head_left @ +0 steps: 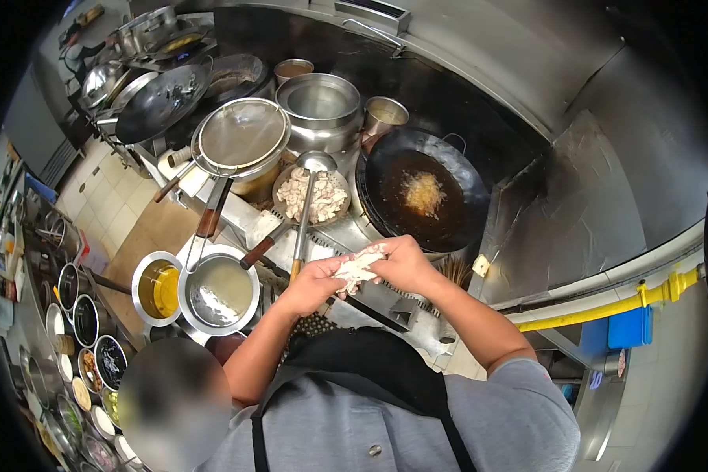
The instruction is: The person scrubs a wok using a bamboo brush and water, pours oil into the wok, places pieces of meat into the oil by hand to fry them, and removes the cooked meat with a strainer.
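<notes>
My left hand (311, 285) and my right hand (407, 263) are together in front of my apron, fingers curled around a pale, floury piece of food (359, 269). Its exact kind I cannot make out. Ahead and to the right sits a black wok (377, 169) with dark oil, where a golden clump of food (422, 194) is frying amid bubbles. Beyond my left hand, a plate (347, 206) bears a heap of pale, coated pieces (311, 197). Across that plate lies a metal ladle (317, 162), its handle reaching down toward my hands.
A round strainer (242, 134) rests over a pot on the left. Nearer stand a bowl of yellow oil (162, 289) and a pot of cloudy liquid (222, 291). Several ingredient containers (112, 362) line the left counter. A yellow pipe (606, 303) runs along the right. Another person's blurred head (173, 405) is close by.
</notes>
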{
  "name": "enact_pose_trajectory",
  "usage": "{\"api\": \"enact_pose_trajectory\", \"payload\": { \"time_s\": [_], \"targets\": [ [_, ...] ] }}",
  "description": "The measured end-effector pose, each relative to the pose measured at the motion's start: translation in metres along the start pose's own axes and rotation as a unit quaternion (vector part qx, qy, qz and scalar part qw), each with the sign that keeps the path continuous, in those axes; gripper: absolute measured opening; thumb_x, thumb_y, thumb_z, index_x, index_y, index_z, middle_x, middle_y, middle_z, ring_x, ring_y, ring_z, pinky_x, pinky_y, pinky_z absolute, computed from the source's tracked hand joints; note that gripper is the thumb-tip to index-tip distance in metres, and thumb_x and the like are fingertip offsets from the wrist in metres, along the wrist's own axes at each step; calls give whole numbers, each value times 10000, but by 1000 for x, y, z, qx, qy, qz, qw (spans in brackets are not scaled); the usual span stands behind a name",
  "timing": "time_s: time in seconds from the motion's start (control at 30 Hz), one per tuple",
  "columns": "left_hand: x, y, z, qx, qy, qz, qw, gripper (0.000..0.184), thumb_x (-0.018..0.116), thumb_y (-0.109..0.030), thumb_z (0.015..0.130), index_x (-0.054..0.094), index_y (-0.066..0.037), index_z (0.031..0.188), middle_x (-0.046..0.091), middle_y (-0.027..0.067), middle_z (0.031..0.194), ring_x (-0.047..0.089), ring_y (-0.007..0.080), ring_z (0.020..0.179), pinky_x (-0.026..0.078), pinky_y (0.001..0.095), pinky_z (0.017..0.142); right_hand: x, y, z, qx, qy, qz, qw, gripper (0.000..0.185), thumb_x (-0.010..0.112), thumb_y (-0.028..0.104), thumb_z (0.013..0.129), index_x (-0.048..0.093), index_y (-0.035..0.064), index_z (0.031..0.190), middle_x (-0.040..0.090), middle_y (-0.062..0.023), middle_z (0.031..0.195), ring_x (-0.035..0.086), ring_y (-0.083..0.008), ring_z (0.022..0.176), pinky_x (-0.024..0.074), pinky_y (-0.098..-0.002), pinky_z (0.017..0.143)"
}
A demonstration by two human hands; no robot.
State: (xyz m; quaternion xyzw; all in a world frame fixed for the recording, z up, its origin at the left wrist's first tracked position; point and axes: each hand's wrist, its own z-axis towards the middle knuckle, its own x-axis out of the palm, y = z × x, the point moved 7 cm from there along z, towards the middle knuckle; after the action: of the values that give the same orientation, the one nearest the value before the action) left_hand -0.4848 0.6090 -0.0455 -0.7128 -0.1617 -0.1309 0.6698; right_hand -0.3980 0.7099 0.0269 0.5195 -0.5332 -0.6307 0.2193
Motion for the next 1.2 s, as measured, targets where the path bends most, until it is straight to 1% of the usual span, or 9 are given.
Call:
{"api": "enact_pose_trajectory", "payload": {
  "time_s": [0.2, 0.4, 0.47, 0.57, 0.8, 0.87, 1.0, 1.1, 1.2],
  "targets": [
    [6, 9, 13, -7, 15, 35, 999, 277, 502, 3, 891, 553, 0, 1163, 632, 28, 949, 583, 79, 808, 478, 232, 682, -17, -25, -18, 112, -40, 189, 975, 198, 552, -79, 813, 651, -82, 985, 683, -141, 866, 659, -179, 718, 537, -273, 589],
    [24, 9, 28, 8, -57, -165, 985, 215, 472, 25, 900, 535, -1, 1104, 646, 94, 977, 630, 155, 884, 519, 281, 746, -16, -60, -17, 68, -46, 435, 897, 260, 531, -77, 851, 589, -65, 1104, 662, -123, 971, 648, -185, 865, 515, -256, 685],
    [26, 5, 32, 29, -60, -139, 988, 204, 463, 26, 906, 536, 12, 1097, 649, 112, 1000, 639, 174, 902, 531, 293, 763, -13, -57, -18, 75, -31, 413, 907, 276, 544, -52, 861, 586, -41, 1134, 651, -88, 1000, 617, -135, 888, 486, -241, 711],
    [27, 9, 37, 39, -34, 8, 999, 202, 454, 26, 911, 540, 12, 1094, 646, 116, 1022, 638, 176, 884, 525, 285, 731, -11, -45, -20, -12, -34, 147, 988, 205, 520, 34, 882, 604, -3, 1065, 656, -44, 906, 579, -76, 846, 484, -262, 771],
    [13, 14, 35, 18, -112, -138, 984, 167, 457, 17, 908, 550, 5, 1047, 621, 71, 876, 588, 138, 710, 474, 267, 611, -40, -39, -33, 3, 8, -91, 996, 143, 525, 24, 861, 616, -11, 965, 645, -44, 836, 565, -89, 800, 472, -280, 741],
    [15, 16, 32, 10, -118, -186, 975, 153, 460, 5, 908, 552, -3, 1030, 594, 52, 793, 555, 131, 636, 462, 270, 577, -48, -38, -36, -36, -28, -40, 998, 124, 537, 13, 871, 624, 22, 958, 563, 23, 717, 495, -59, 624, 419, -244, 552],
    [28, 21, 30, -21, -34, -34, 999, 176, 465, 5, 898, 557, 6, 1048, 596, 59, 782, 554, 133, 624, 462, 270, 570, -58, -46, -33, -25, -54, 8, 998, 152, 517, -4, 860, 616, -10, 976, 609, -37, 774, 551, -111, 710, 470, -285, 653],
    [21, 22, 30, -36, -45, -47, 997, 191, 455, 23, 879, 555, 23, 1042, 604, 70, 794, 564, 136, 645, 478, 277, 602, -75, -56, -32, 59, -160, 359, 917, 188, 521, -56, 863, 605, 10, 1017, 594, -52, 780, 523, -110, 601, 419, -243, 484],
    [7, 30, 22, -33, -65, -86, 994, 191, 442, 6, 885, 548, 30, 1042, 620, 101, 840, 602, 191, 715, 510, 329, 666, -103, -64, -36, 22, -195, 370, 908, 182, 535, -77, 845, 596, 8, 994, 589, -52, 799, 495, -100, 584, 396, -239, 475]
  ]
}}
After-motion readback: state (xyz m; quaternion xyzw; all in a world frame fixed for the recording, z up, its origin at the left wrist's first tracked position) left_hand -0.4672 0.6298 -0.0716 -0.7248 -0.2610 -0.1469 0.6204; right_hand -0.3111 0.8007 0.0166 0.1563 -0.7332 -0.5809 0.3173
